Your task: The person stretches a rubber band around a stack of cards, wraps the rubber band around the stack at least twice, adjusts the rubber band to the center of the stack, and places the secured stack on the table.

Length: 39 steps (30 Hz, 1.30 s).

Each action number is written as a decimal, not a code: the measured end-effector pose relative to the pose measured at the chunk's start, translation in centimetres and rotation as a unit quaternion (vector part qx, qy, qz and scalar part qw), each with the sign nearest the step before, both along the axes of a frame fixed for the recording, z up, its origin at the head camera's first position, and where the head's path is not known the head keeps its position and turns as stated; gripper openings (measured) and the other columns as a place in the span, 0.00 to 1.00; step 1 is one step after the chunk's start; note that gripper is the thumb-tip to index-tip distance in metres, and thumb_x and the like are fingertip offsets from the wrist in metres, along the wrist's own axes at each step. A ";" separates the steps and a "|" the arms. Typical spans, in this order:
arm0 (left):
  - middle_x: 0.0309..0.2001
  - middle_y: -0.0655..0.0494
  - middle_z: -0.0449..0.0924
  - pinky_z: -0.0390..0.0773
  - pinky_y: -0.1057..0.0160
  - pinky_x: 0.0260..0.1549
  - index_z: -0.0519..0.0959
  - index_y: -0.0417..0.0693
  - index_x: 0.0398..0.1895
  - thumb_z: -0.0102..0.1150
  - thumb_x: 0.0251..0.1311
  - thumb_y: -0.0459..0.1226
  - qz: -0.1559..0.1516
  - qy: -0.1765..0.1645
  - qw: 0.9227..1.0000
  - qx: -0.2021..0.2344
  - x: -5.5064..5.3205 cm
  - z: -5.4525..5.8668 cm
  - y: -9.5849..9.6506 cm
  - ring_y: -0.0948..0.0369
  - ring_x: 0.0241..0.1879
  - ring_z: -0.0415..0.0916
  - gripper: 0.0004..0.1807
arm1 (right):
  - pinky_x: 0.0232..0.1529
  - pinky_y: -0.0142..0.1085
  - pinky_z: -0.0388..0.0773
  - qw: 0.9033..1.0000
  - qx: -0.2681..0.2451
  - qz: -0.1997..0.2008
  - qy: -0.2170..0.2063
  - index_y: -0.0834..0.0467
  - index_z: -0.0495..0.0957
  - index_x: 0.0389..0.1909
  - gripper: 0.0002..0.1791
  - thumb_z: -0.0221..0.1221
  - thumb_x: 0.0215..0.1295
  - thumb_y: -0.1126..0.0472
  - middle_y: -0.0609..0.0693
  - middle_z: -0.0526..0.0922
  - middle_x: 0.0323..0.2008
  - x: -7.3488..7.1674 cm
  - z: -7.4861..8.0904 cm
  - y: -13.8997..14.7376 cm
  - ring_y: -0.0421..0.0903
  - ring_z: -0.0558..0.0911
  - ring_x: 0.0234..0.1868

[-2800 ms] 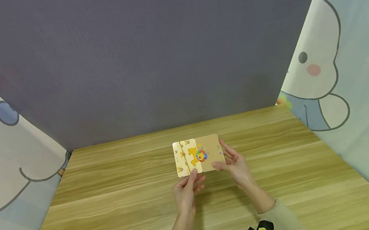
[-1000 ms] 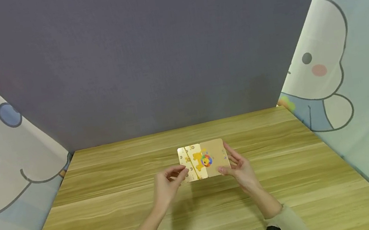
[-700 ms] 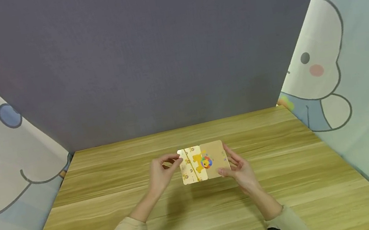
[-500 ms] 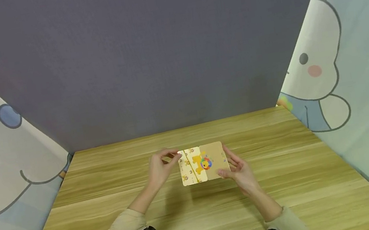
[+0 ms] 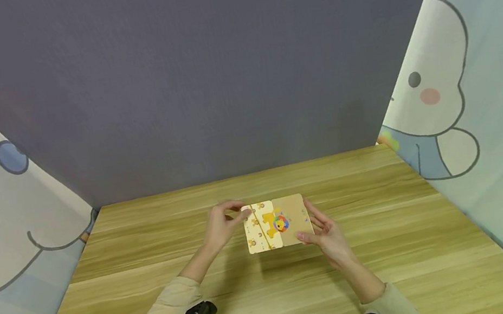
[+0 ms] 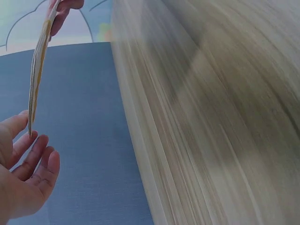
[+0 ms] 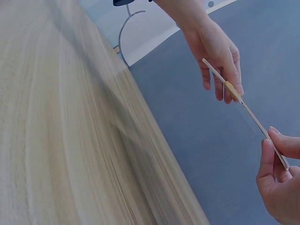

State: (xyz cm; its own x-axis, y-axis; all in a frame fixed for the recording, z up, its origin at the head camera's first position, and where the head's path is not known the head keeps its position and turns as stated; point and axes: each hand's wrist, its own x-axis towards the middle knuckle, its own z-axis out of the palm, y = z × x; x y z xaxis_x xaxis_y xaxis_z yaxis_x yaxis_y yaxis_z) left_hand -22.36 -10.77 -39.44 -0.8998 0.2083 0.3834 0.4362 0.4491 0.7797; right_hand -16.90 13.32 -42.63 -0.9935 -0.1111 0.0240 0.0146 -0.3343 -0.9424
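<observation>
Head view: the flat tan-and-yellow cartoon-lion card booklet (image 5: 278, 223) hung above the wooden table (image 5: 394, 244), mid-table. Right hand (image 5: 324, 228) pinched its three-o'clock edge; left hand (image 5: 225, 227) fingered the nine-o'clock corner at the elastic band. Best done with a steady right-hand pinch.

A thin tan-and-cream card (image 5: 277, 223) with a yellow cartoon animal, held flat above the table.
</observation>
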 end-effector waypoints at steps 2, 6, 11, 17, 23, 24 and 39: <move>0.34 0.51 0.79 0.78 0.59 0.27 0.80 0.38 0.38 0.62 0.52 0.39 -0.007 -0.001 1.000 -0.005 0.0 -0.1 0.1 0.58 0.34 0.74 0.14 | 0.36 0.33 0.78 1.000 -0.004 0.002 -0.001 0.56 0.52 0.66 0.44 0.54 0.48 0.84 0.60 0.69 0.50 -0.1 -0.1 0.0 0.47 0.79 0.39; 0.30 0.54 0.78 0.77 0.62 0.25 0.79 0.38 0.38 0.61 0.53 0.38 -0.013 0.010 0.999 -0.027 0.0 -0.3 0.4 0.60 0.32 0.74 0.13 | 0.35 0.32 0.78 1.000 -0.005 0.004 0.002 0.57 0.52 0.66 0.44 0.53 0.48 0.84 0.59 0.70 0.49 -0.1 -0.3 0.1 0.47 0.80 0.38; 0.28 0.56 0.75 0.76 0.68 0.23 0.78 0.38 0.38 0.60 0.54 0.37 -0.029 0.027 0.998 -0.046 0.1 -0.5 0.6 0.61 0.30 0.74 0.12 | 0.36 0.32 0.78 1.000 -0.001 0.006 0.008 0.58 0.51 0.66 0.43 0.53 0.49 0.84 0.59 0.70 0.48 0.0 -0.5 0.3 0.47 0.80 0.37; 0.28 0.55 0.73 0.76 0.70 0.24 0.77 0.38 0.40 0.58 0.56 0.35 -0.041 0.020 0.998 -0.045 0.0 -0.8 0.7 0.62 0.28 0.72 0.11 | 0.35 0.31 0.78 1.000 0.004 0.014 0.005 0.59 0.50 0.66 0.43 0.53 0.49 0.84 0.59 0.70 0.48 0.0 -0.4 0.4 0.46 0.79 0.37; 0.33 0.51 0.77 0.76 0.68 0.23 0.78 0.39 0.40 0.58 0.55 0.35 -0.038 0.038 0.997 -0.048 0.1 -0.8 1.1 0.63 0.24 0.72 0.11 | 0.35 0.31 0.78 1.000 0.019 0.023 0.006 0.59 0.51 0.66 0.43 0.55 0.48 0.83 0.64 0.66 0.51 0.1 -0.4 0.2 0.48 0.79 0.38; 0.35 0.49 0.78 0.76 0.68 0.24 0.78 0.39 0.40 0.58 0.55 0.36 -0.041 0.041 0.997 -0.049 0.1 -0.8 1.3 0.63 0.21 0.71 0.11 | 0.35 0.31 0.78 0.999 0.022 0.027 0.008 0.59 0.51 0.66 0.44 0.55 0.48 0.82 0.65 0.65 0.52 0.1 -0.4 0.1 0.48 0.78 0.39; 0.37 0.51 0.80 0.76 0.65 0.28 0.79 0.41 0.40 0.57 0.56 0.36 -0.052 0.020 0.998 -0.019 -0.1 0.1 0.7 0.61 0.31 0.73 0.10 | 0.32 0.30 0.78 1.000 0.003 0.017 -0.003 0.58 0.51 0.66 0.44 0.55 0.48 0.83 0.60 0.69 0.50 0.0 -0.4 -0.4 0.46 0.80 0.36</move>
State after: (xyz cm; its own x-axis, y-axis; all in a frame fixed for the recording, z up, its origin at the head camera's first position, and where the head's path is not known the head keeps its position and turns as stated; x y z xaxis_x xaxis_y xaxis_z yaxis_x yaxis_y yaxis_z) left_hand -22.46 -10.12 -39.30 -0.8563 0.3149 0.4094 0.5131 0.4280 0.7440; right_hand -16.88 12.95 -43.07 -0.9893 -0.1453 0.0165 0.0323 -0.3275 -0.9443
